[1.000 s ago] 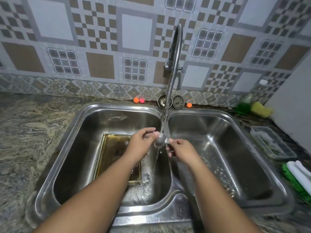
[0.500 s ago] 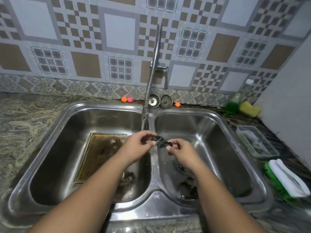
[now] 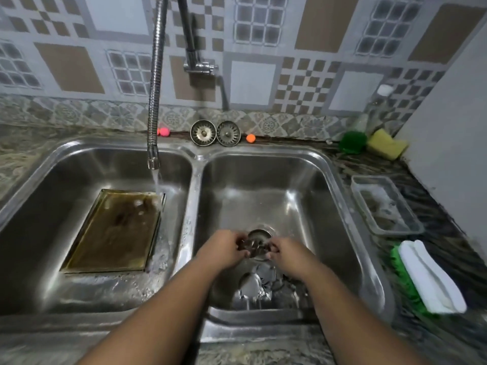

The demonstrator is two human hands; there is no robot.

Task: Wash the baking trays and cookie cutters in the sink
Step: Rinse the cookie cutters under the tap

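A small metal cookie cutter [image 3: 253, 247] is held between both hands low over the right basin [image 3: 303, 185], just above the drain. My left hand [image 3: 224, 250] pinches its left end and my right hand [image 3: 286, 252] pinches its right end. Several more metal cutters [image 3: 259, 285] lie in a pile on the basin floor below my wrists. A brownish glass baking tray [image 3: 113, 230] lies flat in the left basin [image 3: 66, 180]. Water runs from the flexible tap hose [image 3: 154, 101] onto the tray's far right corner.
Two sink strainers [image 3: 215, 133] lean against the backsplash with small orange and pink balls beside them. A green scrubber [image 3: 351, 142] and yellow sponge [image 3: 386, 143] sit at the back right. On the right counter lie a clear plastic container [image 3: 386, 206] and a green brush with a white handle [image 3: 429, 279].
Both hands carried the cutter from under the tap, right and down into the right basin. The water now falls on the baking tray instead of the cutter.
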